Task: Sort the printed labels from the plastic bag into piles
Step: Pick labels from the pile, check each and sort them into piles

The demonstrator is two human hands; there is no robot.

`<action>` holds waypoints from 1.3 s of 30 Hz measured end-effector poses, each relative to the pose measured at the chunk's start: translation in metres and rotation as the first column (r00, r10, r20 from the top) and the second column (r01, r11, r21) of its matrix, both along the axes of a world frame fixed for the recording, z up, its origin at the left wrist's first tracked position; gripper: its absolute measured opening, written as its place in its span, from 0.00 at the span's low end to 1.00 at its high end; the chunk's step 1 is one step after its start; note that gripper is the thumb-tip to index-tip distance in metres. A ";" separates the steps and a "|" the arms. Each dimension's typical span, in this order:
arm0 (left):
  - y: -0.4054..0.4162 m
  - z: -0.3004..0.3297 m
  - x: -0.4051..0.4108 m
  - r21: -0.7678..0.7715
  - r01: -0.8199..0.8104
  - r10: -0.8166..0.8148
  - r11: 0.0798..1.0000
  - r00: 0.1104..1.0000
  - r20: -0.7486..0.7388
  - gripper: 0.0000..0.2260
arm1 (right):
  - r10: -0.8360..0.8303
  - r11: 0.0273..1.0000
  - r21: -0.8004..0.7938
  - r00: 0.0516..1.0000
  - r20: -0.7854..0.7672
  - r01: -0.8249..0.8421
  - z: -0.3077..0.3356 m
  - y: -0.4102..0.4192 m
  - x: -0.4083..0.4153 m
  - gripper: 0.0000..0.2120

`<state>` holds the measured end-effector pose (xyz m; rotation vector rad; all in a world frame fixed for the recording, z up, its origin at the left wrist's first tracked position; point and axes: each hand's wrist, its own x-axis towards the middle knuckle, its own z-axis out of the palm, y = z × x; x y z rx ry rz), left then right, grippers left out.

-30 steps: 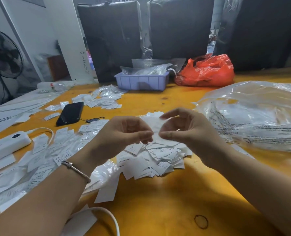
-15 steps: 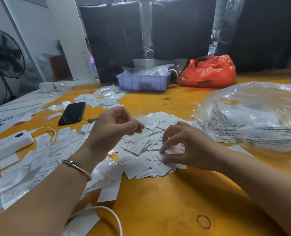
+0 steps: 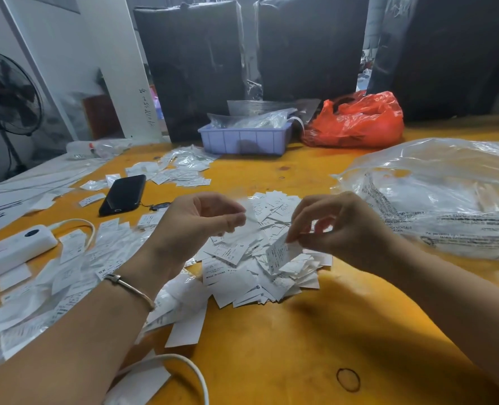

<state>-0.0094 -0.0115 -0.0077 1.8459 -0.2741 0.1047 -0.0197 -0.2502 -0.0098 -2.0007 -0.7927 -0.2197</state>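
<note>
A printed label (image 3: 280, 254) hangs pinched by its upper end in the right hand (image 3: 341, 226), long axis sloping down and to the left, printed face toward the camera, just above the central pile of labels (image 3: 251, 276) on the orange table (image 3: 300, 346). Left of that pile's top, the left hand (image 3: 201, 220) holds thumb and fingertips closed on a blurred white slip (image 3: 249, 211). A clear plastic bag (image 3: 435, 197) lies right of the pile, a black phone (image 3: 123, 194) to its far left.
</note>
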 end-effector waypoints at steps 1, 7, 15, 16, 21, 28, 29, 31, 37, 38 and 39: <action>0.000 0.000 0.000 -0.004 0.001 -0.001 1.000 1.000 0.000 0.13 | 0.024 0.997 0.070 0.996 -0.084 -0.018 0.001 -0.002 0.000 0.13; -0.001 0.000 -0.001 0.052 -0.003 0.001 0.999 1.000 0.031 0.14 | 0.067 0.934 0.350 0.928 -0.368 0.071 0.005 -0.008 0.003 0.06; 0.000 0.000 -0.001 0.047 0.046 -0.047 0.998 0.999 0.021 0.11 | 0.080 0.919 0.388 0.928 -0.363 0.072 0.005 -0.010 0.004 0.09; 0.000 0.000 -0.001 0.044 0.065 -0.066 0.997 0.998 0.011 0.10 | 0.070 0.920 0.385 0.930 -0.359 0.079 0.004 -0.010 0.005 0.08; -0.001 0.000 -0.004 0.018 0.171 -0.170 0.985 0.985 -0.041 0.08 | 0.031 0.922 0.373 0.938 -0.345 0.107 0.003 -0.013 0.007 0.13; -0.005 0.005 -0.008 -0.019 0.183 -0.184 0.983 0.983 -0.016 0.11 | -0.138 0.988 0.045 0.974 -0.178 0.148 0.000 0.001 0.001 0.06; -0.005 0.006 -0.008 -0.038 0.176 -0.176 0.984 0.984 -0.007 0.10 | -0.101 0.995 0.001 0.974 -0.202 0.103 0.001 0.005 -0.003 0.06; -0.006 0.008 -0.010 -0.062 0.177 -0.177 0.982 0.984 0.006 0.10 | -0.055 0.998 -0.046 0.975 -0.214 0.046 -0.001 0.015 -0.010 0.17; -0.006 0.009 -0.011 -0.025 0.268 -0.268 0.963 0.963 0.010 0.10 | -0.008 0.982 0.184 0.985 -0.173 0.040 -0.006 0.029 -0.012 0.13; -0.006 0.009 -0.011 -0.010 0.280 -0.280 0.960 0.960 0.001 0.08 | -0.006 0.974 0.223 0.985 -0.173 0.045 -0.006 0.027 -0.010 0.11; -0.006 0.008 -0.011 0.004 0.282 -0.282 0.960 0.960 -0.006 0.06 | -0.012 0.969 0.241 0.986 -0.165 0.053 -0.004 0.025 -0.010 0.08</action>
